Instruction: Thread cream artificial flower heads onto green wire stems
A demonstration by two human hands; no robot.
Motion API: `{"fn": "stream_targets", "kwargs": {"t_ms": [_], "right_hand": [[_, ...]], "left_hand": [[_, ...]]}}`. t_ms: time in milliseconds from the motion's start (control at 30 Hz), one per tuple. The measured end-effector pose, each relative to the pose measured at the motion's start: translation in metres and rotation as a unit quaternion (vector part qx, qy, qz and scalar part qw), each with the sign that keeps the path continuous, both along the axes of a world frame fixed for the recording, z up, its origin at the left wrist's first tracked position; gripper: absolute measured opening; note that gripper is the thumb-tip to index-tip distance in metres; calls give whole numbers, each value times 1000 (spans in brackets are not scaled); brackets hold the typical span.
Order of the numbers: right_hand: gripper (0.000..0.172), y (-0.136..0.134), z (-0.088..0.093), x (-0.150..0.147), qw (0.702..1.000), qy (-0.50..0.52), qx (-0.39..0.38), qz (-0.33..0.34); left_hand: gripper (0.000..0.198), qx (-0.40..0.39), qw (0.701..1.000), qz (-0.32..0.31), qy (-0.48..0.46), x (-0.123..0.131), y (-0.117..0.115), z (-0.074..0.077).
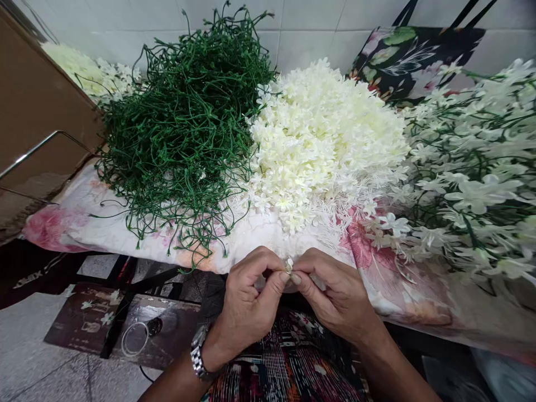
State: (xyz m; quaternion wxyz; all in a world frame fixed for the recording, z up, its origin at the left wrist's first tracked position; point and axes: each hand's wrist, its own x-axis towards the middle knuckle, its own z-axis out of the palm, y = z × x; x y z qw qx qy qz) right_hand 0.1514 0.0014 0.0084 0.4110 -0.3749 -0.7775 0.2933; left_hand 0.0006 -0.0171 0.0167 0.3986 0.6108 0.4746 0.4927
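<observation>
My left hand (256, 296) and my right hand (333, 290) meet at the front edge of the cloth-covered table, thumbs and forefingers pinched close together. Between the fingertips shows a small white artificial flower (289, 263), mostly covered by them. Both hands appear to grip it, though the exact hold is hidden. Just beyond my hands lies a heap of white artificial flower heads (326, 139). To its left is a tangled pile of green plastic stems (184, 117). At the right, white flowers sit assembled on green stems (473, 190).
A brown cardboard box (42, 100) stands at the left. Against the tiled wall leans a black floral bag (419, 61). More white flowers (92, 72) lie behind the stems. Below the floral tablecloth (154, 226), a clear round-rimmed container (134, 339) rests on a brown surface.
</observation>
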Motion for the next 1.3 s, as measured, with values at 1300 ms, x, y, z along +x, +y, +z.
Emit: {"fn": "stream_targets", "kwargs": {"t_ms": [1300], "right_hand": [[15,42,19,17,941,-195,227,-158]], "left_hand": [[15,-184,969,124,-105,-8,38,3]]}}
